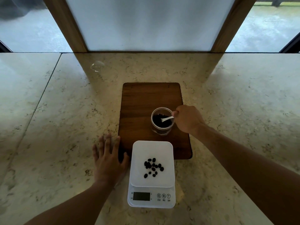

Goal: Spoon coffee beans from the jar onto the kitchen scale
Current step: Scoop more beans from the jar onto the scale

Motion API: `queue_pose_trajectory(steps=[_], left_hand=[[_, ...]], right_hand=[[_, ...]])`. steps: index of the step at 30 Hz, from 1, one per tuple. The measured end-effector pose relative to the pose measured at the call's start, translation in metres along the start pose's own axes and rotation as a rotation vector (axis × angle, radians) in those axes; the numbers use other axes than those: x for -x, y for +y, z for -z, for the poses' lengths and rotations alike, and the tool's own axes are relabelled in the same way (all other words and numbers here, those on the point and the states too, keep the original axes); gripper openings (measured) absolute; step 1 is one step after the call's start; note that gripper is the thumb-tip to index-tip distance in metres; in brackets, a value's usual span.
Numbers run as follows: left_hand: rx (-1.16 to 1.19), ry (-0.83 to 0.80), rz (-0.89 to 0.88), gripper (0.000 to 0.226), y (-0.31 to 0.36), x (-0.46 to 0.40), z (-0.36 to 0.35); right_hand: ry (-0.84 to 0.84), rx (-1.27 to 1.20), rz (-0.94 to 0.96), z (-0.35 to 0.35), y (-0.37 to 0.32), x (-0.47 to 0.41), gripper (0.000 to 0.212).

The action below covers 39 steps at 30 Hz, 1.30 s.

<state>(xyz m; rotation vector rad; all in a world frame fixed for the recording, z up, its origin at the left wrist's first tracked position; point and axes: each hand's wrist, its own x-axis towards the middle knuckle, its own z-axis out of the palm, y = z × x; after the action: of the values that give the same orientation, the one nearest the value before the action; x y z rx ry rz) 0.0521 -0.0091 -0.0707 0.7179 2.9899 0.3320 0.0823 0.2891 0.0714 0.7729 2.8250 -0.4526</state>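
A clear jar (162, 127) of dark coffee beans stands on a wooden board (142, 101). My right hand (186, 119) is just right of the jar, holding a small white spoon (167, 118) whose bowl dips into the beans. In front of the board sits a white kitchen scale (138, 161) with several coffee beans (153, 167) scattered on its platform; its display is dark. My left hand (108, 161) lies flat on the counter, fingers spread, at the board's left front corner, beside the scale.
The marble counter (65, 120) stretches wide on both sides. A clear round lid or glass object (97, 66) lies at the back left. Wooden window frames (71, 30) rise behind the counter's far edge.
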Motion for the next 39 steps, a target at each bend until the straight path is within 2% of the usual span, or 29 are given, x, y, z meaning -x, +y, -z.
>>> queue_pose_trajectory(steps=[13,17,22,26,39], left_hand=[[0.006,-0.012,-0.005,0.074,0.000,0.000,0.002],[0.002,-0.014,-0.004,0.074,0.000,0.000,0.001],[0.003,-0.016,-0.002,0.074,0.000,-0.001,0.002],[0.006,-0.021,0.001,0.074,0.001,0.000,0.003],[0.022,-0.016,0.006,0.074,0.001,0.000,0.002]], right_hand=[[-0.022,-0.200,-0.051,0.003,0.011,0.001,0.036],[0.076,-0.083,-0.010,0.005,0.011,0.003,0.033],[0.198,0.120,0.141,0.006,0.003,0.009,0.023],[0.122,0.141,0.151,0.001,-0.006,0.010,0.021],[-0.124,-0.033,-0.014,0.011,0.000,0.003,0.032]])
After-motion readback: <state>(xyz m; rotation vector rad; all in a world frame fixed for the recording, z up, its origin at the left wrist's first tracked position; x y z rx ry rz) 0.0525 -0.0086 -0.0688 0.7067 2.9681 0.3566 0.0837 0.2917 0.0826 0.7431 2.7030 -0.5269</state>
